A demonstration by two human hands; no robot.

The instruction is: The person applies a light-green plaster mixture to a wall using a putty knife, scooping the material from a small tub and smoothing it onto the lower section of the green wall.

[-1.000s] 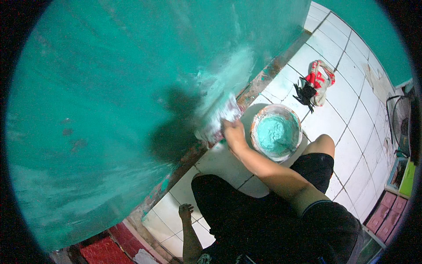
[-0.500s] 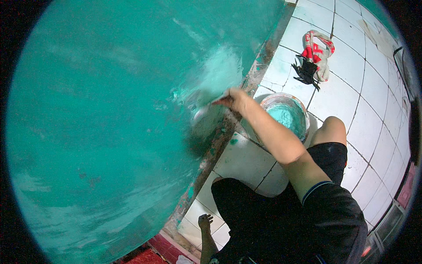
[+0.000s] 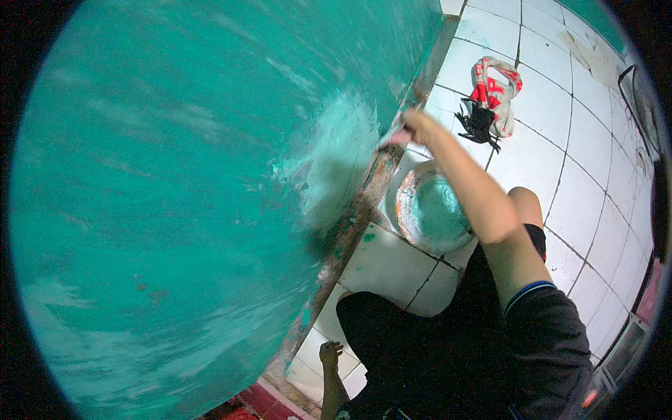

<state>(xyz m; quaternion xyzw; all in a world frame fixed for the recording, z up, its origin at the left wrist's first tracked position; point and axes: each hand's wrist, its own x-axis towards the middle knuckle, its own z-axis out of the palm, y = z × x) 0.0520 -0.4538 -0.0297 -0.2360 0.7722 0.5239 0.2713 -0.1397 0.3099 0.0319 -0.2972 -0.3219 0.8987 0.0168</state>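
My right hand (image 3: 418, 128) is closed on a putty knife (image 3: 393, 140), blurred by motion, with a reddish handle. It is at the foot of the green wall (image 3: 175, 175), beside a patch of pale, wet green paste (image 3: 336, 133) spread on the wall. Below my right forearm, a round bucket (image 3: 404, 222) with a smeared rim stands on the floor. Light green paste (image 3: 441, 203) lies inside it; my forearm covers part of its right side. My left hand (image 3: 330, 352) hangs low near my knee, fingers loosely apart and holding nothing.
White tiles (image 3: 532, 161) with dark joints make up the floor. A white and red cloth (image 3: 498, 105) with black fringe lies beyond the bucket. A rough, stained ledge (image 3: 343, 245) runs along the wall's base. Dark red tiles (image 3: 269, 399) show at the bottom.
My right hand has moved up and to the right with the putty knife, away from the lower part of the pale patch. My left hand stays nearly in place.
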